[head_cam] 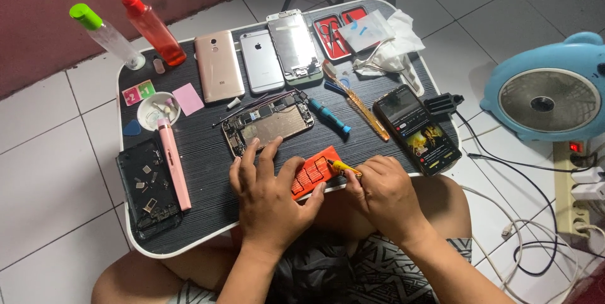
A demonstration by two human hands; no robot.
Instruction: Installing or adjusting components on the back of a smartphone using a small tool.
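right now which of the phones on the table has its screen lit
The black phone at the right edge, beside the right hand. Its screen shows pictures; the gold phone and silver phone lie back up.

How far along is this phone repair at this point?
Done: the opened phone lies with its insides exposed, and a separated screen sits behind it. In hand: the left hand steadies an orange flat part while the right hand applies a small yellow tube. Left: phone not yet closed.
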